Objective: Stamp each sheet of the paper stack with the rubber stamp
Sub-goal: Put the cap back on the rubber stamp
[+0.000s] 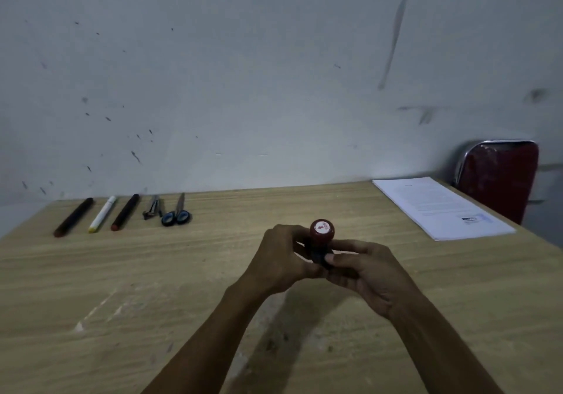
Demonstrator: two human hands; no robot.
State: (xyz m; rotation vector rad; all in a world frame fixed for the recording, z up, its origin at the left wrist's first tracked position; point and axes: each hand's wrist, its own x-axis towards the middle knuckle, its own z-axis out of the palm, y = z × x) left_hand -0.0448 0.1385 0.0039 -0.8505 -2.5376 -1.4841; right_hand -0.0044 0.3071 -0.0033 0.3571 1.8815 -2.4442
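Above the table [182, 271], both hands' fingers [338, 258] grasping rubber stamp [322, 231], base hidden

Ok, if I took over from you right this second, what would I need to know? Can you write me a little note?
Left hand: grips the round red-topped rubber stamp from the left.
Right hand: pinches the stamp's dark lower part.
The stamp is held up above the light wooden table, red top facing you.
The white printed paper stack lies flat at the table's far right corner, away from both hands. Its top sheet bears a small bluish mark near the front edge; I cannot tell if that is a stamp.
Done: stamp picked up.
Left: bring stamp and stack together, stamp each sheet.
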